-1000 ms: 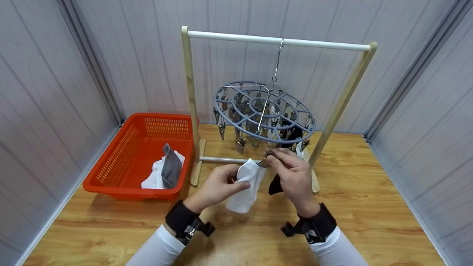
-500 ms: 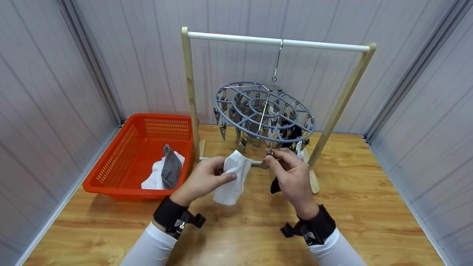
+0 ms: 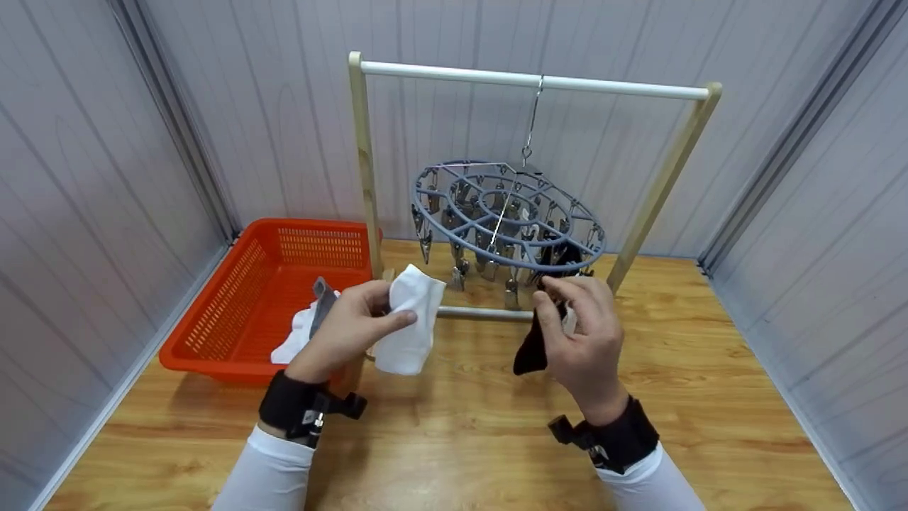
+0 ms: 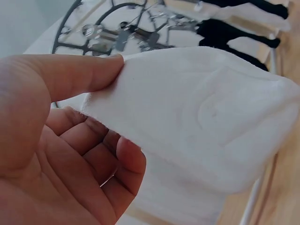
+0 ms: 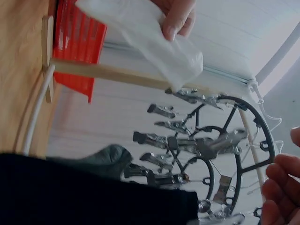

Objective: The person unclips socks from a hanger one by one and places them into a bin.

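Note:
My left hand point(image 3: 355, 323) pinches a white sock point(image 3: 410, 319) between thumb and fingers, holding it up in front of the rack's left post. In the left wrist view the sock point(image 4: 187, 103) spreads out from under the thumb. My right hand point(image 3: 585, 333) has loosely bent fingers and holds nothing, close below the front right edge of a round blue-grey clip hanger point(image 3: 461, 242). A metal clip point(image 3: 511, 294) dangles from the rim left of that hand. Behind the hand hangs a black sock point(image 3: 530, 348), which fills the lower part of the right wrist view.
The hanger tilts down to the right from the rack's white top bar point(image 3: 454, 73), with several clips beneath. A wooden post point(image 3: 663, 191) stands at right. An orange basket point(image 3: 206, 312) at left holds a grey sock point(image 3: 325, 305) and white cloth point(image 3: 298, 337).
The left hand has drawn the white sock left, away from the clip. The right hand has let go of the clip, which now hangs freely, and has shifted slightly right.

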The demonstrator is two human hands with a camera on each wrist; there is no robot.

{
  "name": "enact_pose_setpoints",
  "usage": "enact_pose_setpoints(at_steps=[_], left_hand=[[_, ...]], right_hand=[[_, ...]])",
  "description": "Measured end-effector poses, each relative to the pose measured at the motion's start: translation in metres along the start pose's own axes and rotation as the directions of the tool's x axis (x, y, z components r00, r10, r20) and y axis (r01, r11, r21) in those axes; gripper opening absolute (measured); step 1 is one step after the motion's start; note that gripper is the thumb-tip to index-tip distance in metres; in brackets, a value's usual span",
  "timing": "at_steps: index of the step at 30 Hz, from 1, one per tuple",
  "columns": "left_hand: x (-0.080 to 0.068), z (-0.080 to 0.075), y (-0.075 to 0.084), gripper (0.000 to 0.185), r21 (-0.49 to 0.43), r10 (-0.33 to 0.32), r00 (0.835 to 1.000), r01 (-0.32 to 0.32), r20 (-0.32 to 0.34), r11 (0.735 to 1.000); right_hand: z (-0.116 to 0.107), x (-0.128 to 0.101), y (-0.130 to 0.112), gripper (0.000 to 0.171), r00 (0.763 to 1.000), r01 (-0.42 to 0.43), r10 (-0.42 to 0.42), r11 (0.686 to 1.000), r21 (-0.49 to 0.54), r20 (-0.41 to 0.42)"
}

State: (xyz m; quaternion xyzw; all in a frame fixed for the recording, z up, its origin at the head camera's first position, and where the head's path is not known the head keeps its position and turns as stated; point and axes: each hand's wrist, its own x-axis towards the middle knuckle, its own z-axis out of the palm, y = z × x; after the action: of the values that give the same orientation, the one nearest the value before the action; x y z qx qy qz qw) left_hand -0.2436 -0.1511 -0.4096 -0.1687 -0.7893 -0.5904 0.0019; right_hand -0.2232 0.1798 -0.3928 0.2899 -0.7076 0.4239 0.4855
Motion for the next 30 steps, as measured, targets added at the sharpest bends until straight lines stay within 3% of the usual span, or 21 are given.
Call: enact_pose_setpoints(at_steps=[8, 16, 20, 24, 27, 30], left_hand=[[-0.007, -0.024, 0.004, 0.04, -0.049, 0.011, 0.995, -0.016, -0.095, 0.999], [-0.015, -0.047, 0.009, 0.044, 0.003, -0.01, 0.969, 0.011, -0.247, 1.0], [-0.018, -0.058, 0.009, 0.046, 0.013, -0.02, 0.942, 0.025, -0.336, 1.0], [-0.018, -0.069, 0.007, 0.041, 0.039, -0.022, 0.897, 0.044, -0.442, 0.998], [-0.019, -0.076, 0.004, 0.038, 0.089, -0.047, 0.858, 0.107, -0.512, 0.99], [-0.019, -0.081, -0.002, 0.037, 0.17, -0.08, 0.837, 0.202, -0.542, 0.965]], right_hand=[[-0.001, 0.007, 0.011, 0.03, 0.99, 0.066, -0.079, 0.992, -0.11, -0.115], [-0.002, 0.008, 0.019, 0.045, 0.999, 0.012, -0.02, 0.975, -0.22, -0.037], [-0.002, 0.006, 0.021, 0.049, 0.999, -0.037, 0.04, 0.962, -0.272, 0.005], [-0.003, 0.005, 0.023, 0.05, 0.996, -0.069, 0.08, 0.949, -0.309, 0.026], [-0.004, 0.004, 0.024, 0.048, 0.995, -0.076, 0.093, 0.942, -0.326, 0.038], [-0.004, 0.004, 0.024, 0.046, 0.994, -0.077, 0.1, 0.939, -0.336, 0.051]])
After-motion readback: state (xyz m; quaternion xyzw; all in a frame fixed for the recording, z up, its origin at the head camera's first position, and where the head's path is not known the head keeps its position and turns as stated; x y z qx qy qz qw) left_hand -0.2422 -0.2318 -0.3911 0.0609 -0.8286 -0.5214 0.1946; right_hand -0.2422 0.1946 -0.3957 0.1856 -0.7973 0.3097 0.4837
